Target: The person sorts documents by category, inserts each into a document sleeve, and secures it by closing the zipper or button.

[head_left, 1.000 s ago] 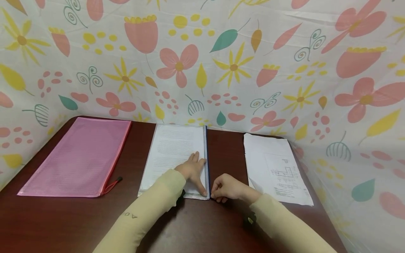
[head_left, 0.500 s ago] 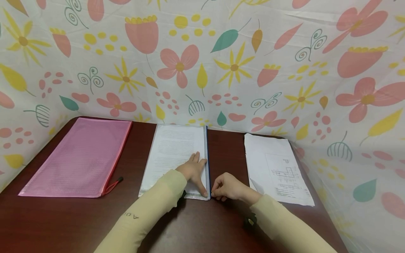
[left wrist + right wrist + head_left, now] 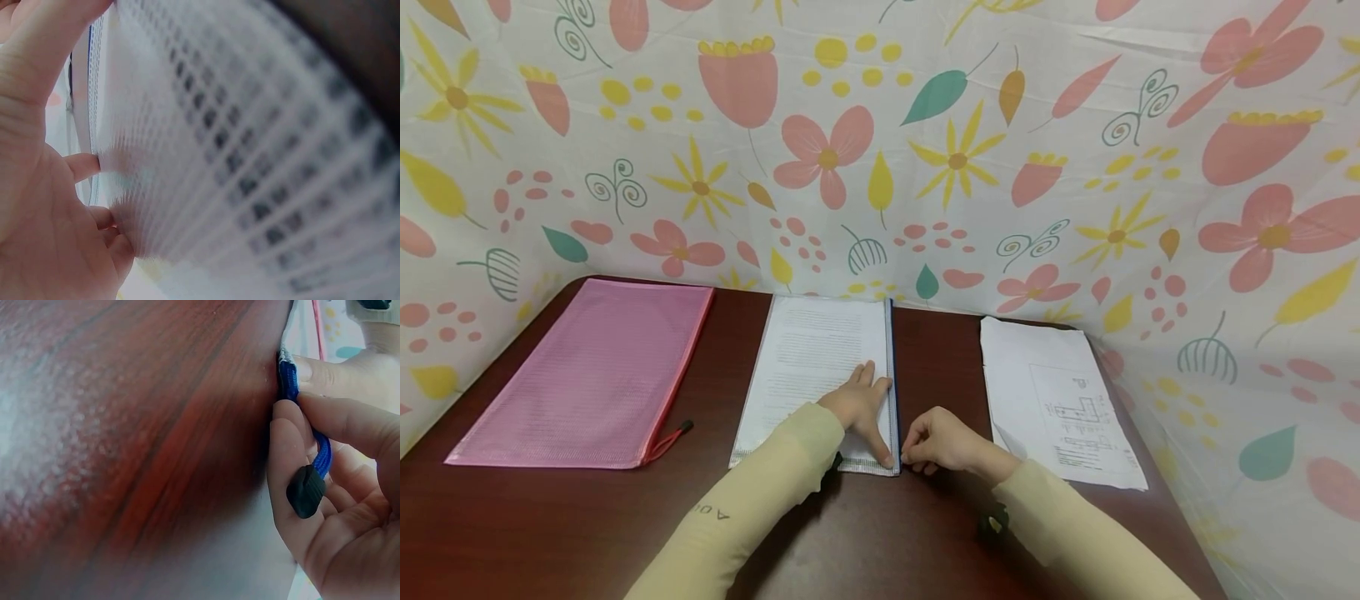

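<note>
A clear mesh zipper pouch [image 3: 816, 333] with printed sheets inside lies flat in the middle of the table in the head view, its blue zipper edge [image 3: 894, 358] on the right. My left hand [image 3: 859, 406] rests on it with spread fingers, thumb at the near right corner. Just outside that corner, my right hand [image 3: 946, 442] pinches the blue zipper pull between thumb and forefinger. In the right wrist view the pull's blue cord [image 3: 323, 453] loops out below the pinch and ends in a black tip [image 3: 306, 490]. Ribbed mesh [image 3: 187, 156] fills the left wrist view.
To the left lies a pink mesh zipper pouch [image 3: 587, 375] with a red zipper edge and a black-tipped red cord pull [image 3: 668, 437]. White paper sheets [image 3: 1052, 400] with a printed drawing lie at the right. A flower-patterned curtain [image 3: 880, 150] closes off the table's back and sides.
Both hands stay at the pouch's near right corner. My right hand's knuckles have risen very slightly; the head view has drifted a little.
</note>
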